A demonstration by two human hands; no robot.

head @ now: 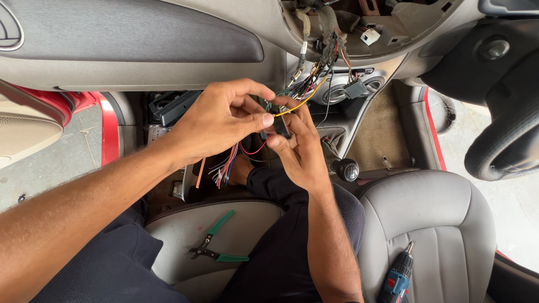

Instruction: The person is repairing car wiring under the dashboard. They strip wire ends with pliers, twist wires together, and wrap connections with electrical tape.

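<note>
Left hand [216,120]: fingers pinch the wires beside the black connector [280,124].
Right hand [300,148]: fingertips grasp the connector, mostly hiding it.
Wire bundle [314,76]: upper end lost inside the dashboard opening.

— How are the arms placed?
— Both forearms reach forward, wrists raised.
— And the hands?
— The left hand [222,120] and right hand [300,148] meet fingertip to fingertip, fingers curled in a pinch.

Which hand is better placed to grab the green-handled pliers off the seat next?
Probably the left hand: its arm passes above the green-handled pliers on the seat. The right hand grips the black connector with the wires.
</note>
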